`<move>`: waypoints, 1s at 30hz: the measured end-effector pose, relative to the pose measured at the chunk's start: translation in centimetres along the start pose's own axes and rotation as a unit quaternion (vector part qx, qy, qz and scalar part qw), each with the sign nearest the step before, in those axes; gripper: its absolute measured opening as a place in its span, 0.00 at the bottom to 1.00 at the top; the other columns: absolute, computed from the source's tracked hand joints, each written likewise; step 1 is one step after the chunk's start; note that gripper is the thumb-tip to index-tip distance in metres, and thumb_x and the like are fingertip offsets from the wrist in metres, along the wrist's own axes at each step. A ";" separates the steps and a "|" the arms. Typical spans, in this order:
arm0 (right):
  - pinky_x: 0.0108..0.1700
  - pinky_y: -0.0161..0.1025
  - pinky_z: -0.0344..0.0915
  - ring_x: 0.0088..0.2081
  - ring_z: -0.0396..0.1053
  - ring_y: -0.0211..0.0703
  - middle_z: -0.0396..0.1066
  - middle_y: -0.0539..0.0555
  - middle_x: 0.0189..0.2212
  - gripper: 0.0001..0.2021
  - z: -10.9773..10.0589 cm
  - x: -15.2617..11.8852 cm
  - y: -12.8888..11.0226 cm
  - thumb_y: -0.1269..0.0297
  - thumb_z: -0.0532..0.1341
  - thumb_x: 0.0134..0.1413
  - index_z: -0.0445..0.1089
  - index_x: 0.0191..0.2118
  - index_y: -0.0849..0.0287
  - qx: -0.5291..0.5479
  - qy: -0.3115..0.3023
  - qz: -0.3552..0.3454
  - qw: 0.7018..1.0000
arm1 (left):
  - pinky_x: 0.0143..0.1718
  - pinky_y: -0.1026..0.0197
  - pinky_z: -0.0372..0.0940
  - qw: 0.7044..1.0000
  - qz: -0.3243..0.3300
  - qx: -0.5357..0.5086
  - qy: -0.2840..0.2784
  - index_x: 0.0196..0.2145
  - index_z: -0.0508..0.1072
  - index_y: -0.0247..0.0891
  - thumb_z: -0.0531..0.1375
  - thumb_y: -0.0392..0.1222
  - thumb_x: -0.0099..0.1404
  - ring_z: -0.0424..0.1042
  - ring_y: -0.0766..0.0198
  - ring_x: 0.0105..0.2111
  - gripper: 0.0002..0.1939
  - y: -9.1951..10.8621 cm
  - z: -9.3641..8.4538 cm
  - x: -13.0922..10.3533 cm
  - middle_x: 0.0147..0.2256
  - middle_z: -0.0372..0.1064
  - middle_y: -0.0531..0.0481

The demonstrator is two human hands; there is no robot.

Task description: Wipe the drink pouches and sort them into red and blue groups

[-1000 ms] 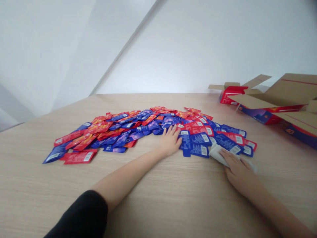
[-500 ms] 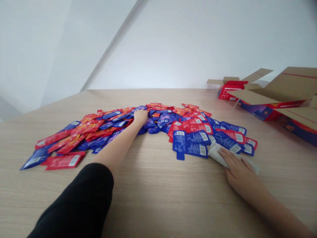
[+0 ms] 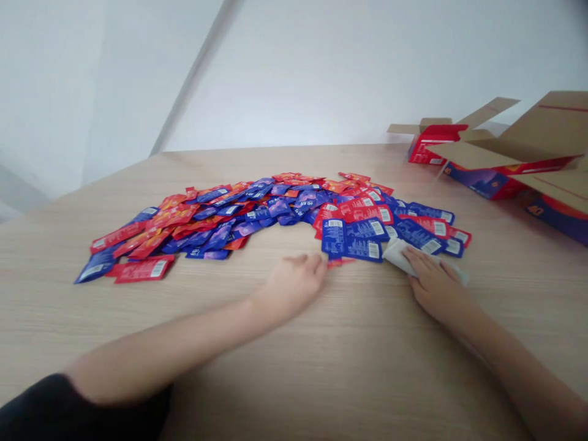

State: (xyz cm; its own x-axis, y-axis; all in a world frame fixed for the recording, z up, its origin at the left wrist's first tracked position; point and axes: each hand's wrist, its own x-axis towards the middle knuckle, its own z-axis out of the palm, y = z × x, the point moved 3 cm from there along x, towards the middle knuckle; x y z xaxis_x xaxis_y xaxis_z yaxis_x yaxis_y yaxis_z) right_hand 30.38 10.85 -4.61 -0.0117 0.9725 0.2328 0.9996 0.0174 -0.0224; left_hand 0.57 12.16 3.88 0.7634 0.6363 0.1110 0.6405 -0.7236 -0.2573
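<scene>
Slightly blurred by motion, my left hand (image 3: 294, 283) is closed over the table in front of the sachets. A red sachet (image 3: 340, 262) pokes out past its fingers, mostly hidden by the hand. My right hand (image 3: 438, 291) presses a folded white cloth (image 3: 399, 254) on the table, fingers over it. Touching the cloth's far side are blue sachets (image 3: 362, 248) with white barcodes, overlapping red sachets (image 3: 367, 211). Farther left, a heap of red and blue sachets (image 3: 215, 211) spreads in an arc.
At the back right stand open cardboard boxes: a small red one (image 3: 425, 147), a blue and red one (image 3: 482, 180), and another (image 3: 558, 217) at the right edge. Their flaps stick out over the wooden table (image 3: 294, 380). A white wall (image 3: 344, 73) rises behind.
My left hand has come from the heap toward me and to the right, now with a red sachet. My right hand stays on the cloth. The view has shifted slightly.
</scene>
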 end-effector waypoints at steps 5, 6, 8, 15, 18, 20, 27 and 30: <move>0.64 0.63 0.53 0.66 0.54 0.54 0.56 0.61 0.66 0.26 -0.5 0.0 -0.2 0.68 0.44 0.63 0.57 0.65 0.63 0.019 -0.016 0.008 1.000 | 0.52 0.49 0.68 0.998 -0.008 0.010 -0.055 0.55 0.71 0.22 0.54 0.53 0.72 0.68 0.44 0.56 0.29 7.7 2.2 -4.2 0.57 0.66 0.27; 0.63 0.64 0.53 0.66 0.55 0.54 0.56 0.62 0.66 0.26 -0.5 0.1 -0.2 0.68 0.44 0.63 0.56 0.65 0.64 0.023 -0.016 0.009 1.000 | 0.52 0.49 0.68 0.998 -0.012 -0.007 -0.065 0.54 0.71 0.23 0.53 0.58 0.71 0.68 0.44 0.55 0.31 8.0 2.2 -4.1 0.56 0.67 0.28; 0.63 0.65 0.53 0.65 0.55 0.55 0.56 0.63 0.66 0.26 -0.6 0.1 -0.2 0.68 0.45 0.62 0.56 0.65 0.64 0.029 -0.011 0.009 0.999 | 0.45 0.50 0.71 0.995 -0.025 -0.027 -0.088 0.51 0.74 0.28 0.55 0.56 0.70 0.70 0.45 0.52 0.27 8.0 1.4 -3.5 0.52 0.71 0.32; 0.62 0.66 0.54 0.65 0.55 0.57 0.56 0.63 0.66 0.27 -0.5 0.2 0.3 0.68 0.45 0.62 0.56 0.66 0.64 0.020 -0.022 -0.004 1.000 | 0.28 0.51 0.68 0.976 -0.111 -0.054 -0.180 0.37 0.77 0.31 0.48 0.60 0.72 0.75 0.48 0.30 0.29 4.8 -4.2 -2.6 0.31 0.73 0.37; 0.63 0.63 0.54 0.65 0.55 0.56 0.56 0.62 0.66 0.27 -0.5 0.1 0.5 0.68 0.46 0.62 0.55 0.66 0.63 0.009 -0.023 -0.015 1.000 | 0.42 0.51 0.68 0.991 -0.009 -0.082 -0.101 0.44 0.76 0.37 0.54 0.44 0.72 0.74 0.50 0.44 0.13 2.6 -4.1 -3.3 0.44 0.74 0.40; 0.63 0.61 0.55 0.65 0.56 0.56 0.56 0.62 0.66 0.28 -0.5 0.0 0.6 0.68 0.47 0.61 0.54 0.67 0.62 0.003 -0.016 -0.022 1.000 | 0.53 0.53 0.62 0.983 0.093 -0.129 -0.093 0.52 0.72 0.44 0.56 0.39 0.71 0.67 0.53 0.55 0.14 1.9 -2.0 -4.2 0.55 0.68 0.46; 0.63 0.61 0.54 0.66 0.54 0.55 0.55 0.62 0.66 0.26 -0.8 0.1 0.4 0.67 0.46 0.63 0.56 0.65 0.63 0.014 -0.028 -0.010 0.999 | 0.49 0.47 0.63 0.991 -0.059 -0.107 -0.061 0.61 0.66 0.41 0.49 0.59 0.72 0.65 0.46 0.53 0.28 3.0 3.4 -5.1 0.56 0.66 0.39; 0.63 0.60 0.55 0.65 0.56 0.55 0.56 0.63 0.66 0.26 -1.0 0.2 0.4 0.69 0.47 0.62 0.57 0.64 0.64 0.019 -0.019 -0.004 1.000 | 0.46 0.47 0.65 0.989 -0.077 -0.114 -0.053 0.62 0.65 0.35 0.49 0.64 0.70 0.67 0.46 0.51 0.34 2.9 1.1 -5.0 0.53 0.67 0.37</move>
State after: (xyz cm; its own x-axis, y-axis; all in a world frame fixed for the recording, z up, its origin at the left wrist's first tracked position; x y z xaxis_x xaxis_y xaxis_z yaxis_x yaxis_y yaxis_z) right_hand 30.83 10.82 -3.57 -0.0204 0.9804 0.1958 0.9978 0.0325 -0.0586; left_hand -1.51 7.17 1.48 0.6496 0.7598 0.0284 0.7603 -0.6493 -0.0202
